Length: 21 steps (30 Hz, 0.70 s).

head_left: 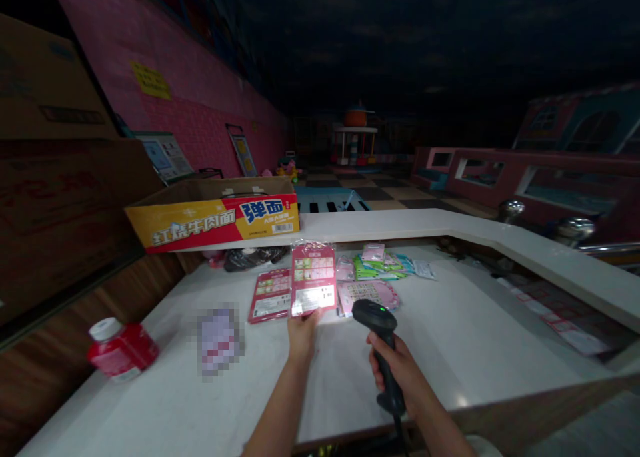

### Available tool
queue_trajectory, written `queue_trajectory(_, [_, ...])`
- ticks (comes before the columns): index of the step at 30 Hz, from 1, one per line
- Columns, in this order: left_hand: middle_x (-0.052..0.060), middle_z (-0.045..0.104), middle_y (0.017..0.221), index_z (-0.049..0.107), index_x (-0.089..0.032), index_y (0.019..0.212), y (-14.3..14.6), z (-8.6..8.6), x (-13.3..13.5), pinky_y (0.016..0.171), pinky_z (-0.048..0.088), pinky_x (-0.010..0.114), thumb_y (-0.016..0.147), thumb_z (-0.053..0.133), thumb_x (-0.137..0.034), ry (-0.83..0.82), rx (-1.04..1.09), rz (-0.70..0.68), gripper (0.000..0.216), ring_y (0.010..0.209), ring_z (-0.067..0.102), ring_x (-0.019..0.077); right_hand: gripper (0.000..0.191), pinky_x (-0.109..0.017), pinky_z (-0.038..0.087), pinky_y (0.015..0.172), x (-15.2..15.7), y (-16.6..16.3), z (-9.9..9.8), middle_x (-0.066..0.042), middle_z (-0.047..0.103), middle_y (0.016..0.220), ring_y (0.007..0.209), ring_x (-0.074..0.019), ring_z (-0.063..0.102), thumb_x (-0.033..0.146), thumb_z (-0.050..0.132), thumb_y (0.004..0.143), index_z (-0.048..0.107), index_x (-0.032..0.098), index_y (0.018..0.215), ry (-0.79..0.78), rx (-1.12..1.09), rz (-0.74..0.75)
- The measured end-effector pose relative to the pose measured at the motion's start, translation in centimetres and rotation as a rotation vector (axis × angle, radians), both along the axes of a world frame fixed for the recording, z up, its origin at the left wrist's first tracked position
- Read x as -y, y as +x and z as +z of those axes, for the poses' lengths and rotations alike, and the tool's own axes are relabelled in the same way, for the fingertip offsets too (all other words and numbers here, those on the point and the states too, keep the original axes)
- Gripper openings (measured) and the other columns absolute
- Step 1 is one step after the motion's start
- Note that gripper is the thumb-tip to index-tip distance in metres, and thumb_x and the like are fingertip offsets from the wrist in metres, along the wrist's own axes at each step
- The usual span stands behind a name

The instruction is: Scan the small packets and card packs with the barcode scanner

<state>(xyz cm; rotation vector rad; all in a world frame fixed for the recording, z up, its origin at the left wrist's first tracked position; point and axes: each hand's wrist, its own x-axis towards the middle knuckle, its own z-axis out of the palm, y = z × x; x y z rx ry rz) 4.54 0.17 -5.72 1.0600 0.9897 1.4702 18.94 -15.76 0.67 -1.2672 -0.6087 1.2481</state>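
In my left hand [303, 330] is the lower edge of a pink card packet [314, 273], held upright over the counter with its printed side and white label facing me. My right hand [395, 370] is wrapped round the handle of a black barcode scanner [376, 317], whose green light is lit and whose head points toward the packet. Similar pink packets [271, 293] lie just left of the held one. To its right lies a pink patterned sheet packet [369, 295]. Behind that is a pile of small green and pink packets [383, 265].
A red bottle [123, 350] with a white cap and a blurred-out purple item [220, 340] are at the left. An open yellow-red carton [220, 217] sits on the raised ledge [380, 223]. A black plastic bag [253, 258] lies beneath it. Cardboard boxes [55, 177] rise at far left.
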Motion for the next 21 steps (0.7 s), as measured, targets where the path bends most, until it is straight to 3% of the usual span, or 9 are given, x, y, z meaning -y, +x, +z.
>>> queue_trajectory(7, [0.011, 0.075, 0.092, 0.072, -0.011, 0.090, 0.0, -0.7, -0.5, 0.084, 0.056, 0.041, 0.055, 0.084, -0.035, -0.004, 0.088, -0.050, 0.045, 0.089, 0.071, 0.0273, 0.052, -0.017, 0.034, 0.031, -0.2, 0.0, -0.1, 0.009, 0.052, 0.047, 0.034, -0.0073, 0.043, 0.065, 0.072, 0.066, 0.051, 0.021, 0.085, -0.007, -0.011, -0.002])
queue_trajectory(13, [0.011, 0.075, 0.097, 0.071, -0.012, 0.097, -0.2, -0.7, -0.6, 0.085, 0.056, 0.041, 0.055, 0.085, -0.035, 0.012, 0.119, -0.071, 0.050, 0.089, 0.070, 0.0262, 0.050, -0.018, 0.034, 0.032, -0.1, 1.0, -2.1, 0.008, 0.053, 0.049, 0.035, -0.0078, 0.045, 0.063, 0.073, 0.068, 0.054, 0.021, 0.088, -0.002, -0.046, -0.039])
queue_trajectory(17, [0.011, 0.075, 0.095, 0.071, -0.012, 0.095, -0.2, -0.1, 0.1, 0.086, 0.056, 0.042, 0.054, 0.086, -0.034, 0.002, 0.226, -0.090, 0.049, 0.089, 0.071, 0.0255, 0.050, -0.019, 0.036, 0.033, 0.0, 3.0, -3.1, 0.006, 0.055, 0.051, 0.037, -0.0088, 0.047, 0.058, 0.077, 0.066, 0.056, 0.020, 0.091, 0.042, -0.151, -0.033])
queue_trajectory(21, [0.008, 0.075, 0.089, 0.070, -0.013, 0.089, -0.8, 0.7, 0.6, 0.081, 0.058, 0.040, 0.051, 0.088, -0.033, -0.029, 0.354, 0.015, 0.047, 0.083, 0.071, 0.0228, 0.048, -0.016, 0.035, 0.036, 0.1, 5.5, -3.5, 0.006, 0.055, 0.054, 0.040, -0.0066, 0.046, 0.052, 0.078, 0.070, 0.059, 0.019, 0.098, 0.131, -0.346, -0.053])
